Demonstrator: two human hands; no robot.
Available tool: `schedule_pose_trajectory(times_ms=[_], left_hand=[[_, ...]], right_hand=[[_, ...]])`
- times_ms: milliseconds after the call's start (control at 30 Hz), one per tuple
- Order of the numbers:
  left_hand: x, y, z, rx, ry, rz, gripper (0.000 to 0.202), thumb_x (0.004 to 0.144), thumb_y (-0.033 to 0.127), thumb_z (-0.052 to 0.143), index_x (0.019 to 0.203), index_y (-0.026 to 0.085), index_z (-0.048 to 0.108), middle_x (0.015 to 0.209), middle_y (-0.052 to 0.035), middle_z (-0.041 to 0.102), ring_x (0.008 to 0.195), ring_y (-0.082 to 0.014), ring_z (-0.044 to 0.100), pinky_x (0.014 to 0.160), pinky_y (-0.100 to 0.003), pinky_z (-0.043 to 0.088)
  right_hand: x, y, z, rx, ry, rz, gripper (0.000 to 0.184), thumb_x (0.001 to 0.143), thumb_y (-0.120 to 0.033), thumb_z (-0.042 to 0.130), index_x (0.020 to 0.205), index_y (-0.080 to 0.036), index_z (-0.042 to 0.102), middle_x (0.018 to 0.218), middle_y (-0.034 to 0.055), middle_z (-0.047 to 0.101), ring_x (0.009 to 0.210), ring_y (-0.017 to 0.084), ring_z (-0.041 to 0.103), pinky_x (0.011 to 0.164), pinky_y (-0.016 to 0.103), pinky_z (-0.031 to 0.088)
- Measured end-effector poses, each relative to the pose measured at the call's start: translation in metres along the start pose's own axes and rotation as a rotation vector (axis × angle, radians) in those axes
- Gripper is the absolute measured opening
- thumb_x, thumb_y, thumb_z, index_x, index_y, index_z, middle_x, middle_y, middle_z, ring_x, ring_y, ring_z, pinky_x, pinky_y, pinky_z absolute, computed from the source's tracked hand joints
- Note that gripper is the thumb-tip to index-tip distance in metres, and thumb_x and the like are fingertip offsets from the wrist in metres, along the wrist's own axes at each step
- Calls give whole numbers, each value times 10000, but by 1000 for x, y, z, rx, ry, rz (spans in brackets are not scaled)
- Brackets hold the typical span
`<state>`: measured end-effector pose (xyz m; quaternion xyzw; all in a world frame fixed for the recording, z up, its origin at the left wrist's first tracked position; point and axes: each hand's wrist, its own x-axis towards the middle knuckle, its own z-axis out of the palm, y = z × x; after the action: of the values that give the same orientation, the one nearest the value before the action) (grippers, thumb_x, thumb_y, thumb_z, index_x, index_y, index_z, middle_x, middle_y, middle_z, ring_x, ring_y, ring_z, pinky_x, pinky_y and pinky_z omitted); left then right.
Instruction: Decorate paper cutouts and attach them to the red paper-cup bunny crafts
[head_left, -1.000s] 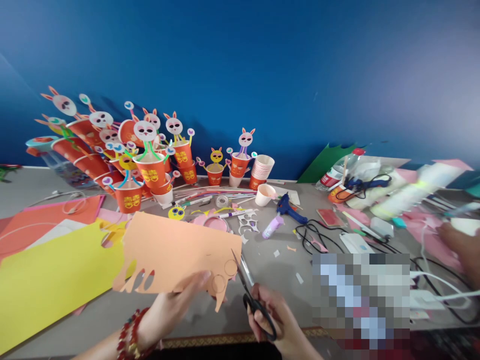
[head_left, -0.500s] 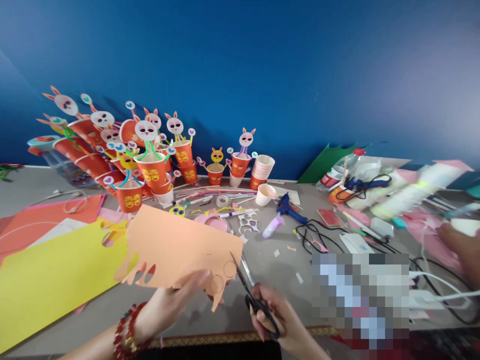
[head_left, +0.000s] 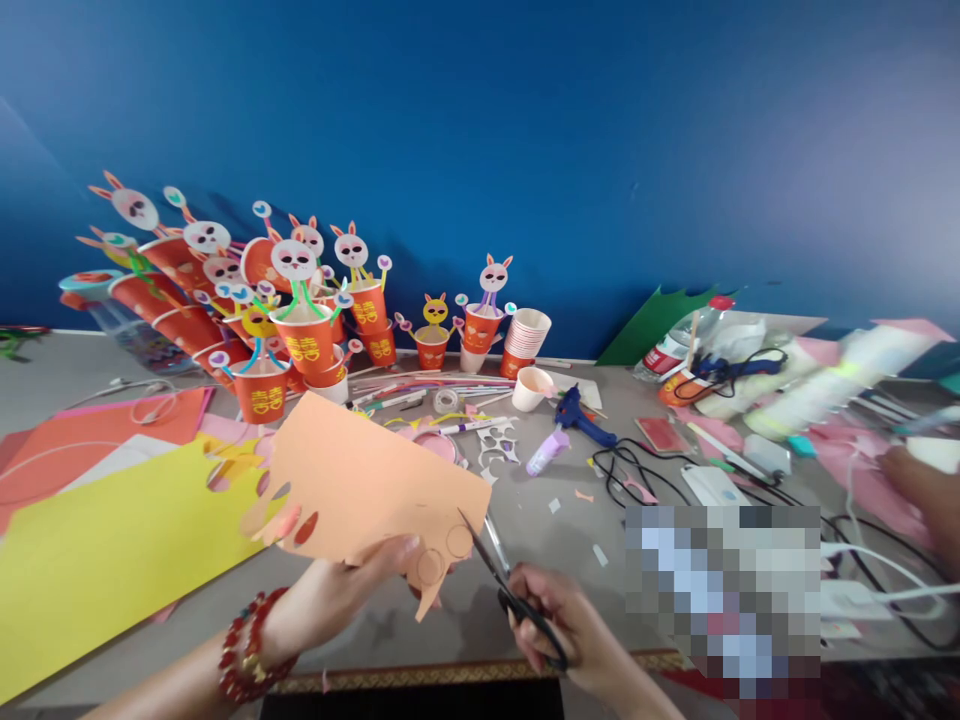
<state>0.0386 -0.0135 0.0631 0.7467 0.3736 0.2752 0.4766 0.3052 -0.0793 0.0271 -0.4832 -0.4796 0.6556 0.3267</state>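
Left fingers pinch the peach paper sheet, right fingers grip black-handled metal scissors; best turn the sheet to follow the drawn circles.
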Motion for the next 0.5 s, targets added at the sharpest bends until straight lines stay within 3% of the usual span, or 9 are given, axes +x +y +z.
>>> schedule_pose_trajectory(times_ms=[100, 300, 500], left_hand=[[2, 5, -3, -16, -7, -15, 424, 998, 346, 417, 819, 194, 770, 855, -45, 772, 796, -169, 689, 874, -241, 542], [6, 14, -5, -82, -35, -35, 401, 980, 324, 440, 773, 194, 757, 877, -40, 775, 791, -180, 693, 840, -276, 557], [7, 11, -6, -27, 8, -79, 347, 951, 346, 469, 856, 192, 765, 891, -50, 783, 815, -197, 705, 872, -302, 560]], right_hand=[[0, 5, -7, -15, -18, 19, 555, 625, -665, 747, 679, -192, 461, 519, -62, 501, 375, 53, 429, 373, 165, 299], [0, 14, -14, -36, -30, 4, 449, 689, -555, 733, 684, -194, 467, 525, -63, 494, 378, 50, 426, 356, 153, 283], [0, 13, -15, -13, -36, 6, 421, 694, -508, 748, 686, -195, 466, 524, -72, 481, 371, 39, 400, 348, 146, 262]])
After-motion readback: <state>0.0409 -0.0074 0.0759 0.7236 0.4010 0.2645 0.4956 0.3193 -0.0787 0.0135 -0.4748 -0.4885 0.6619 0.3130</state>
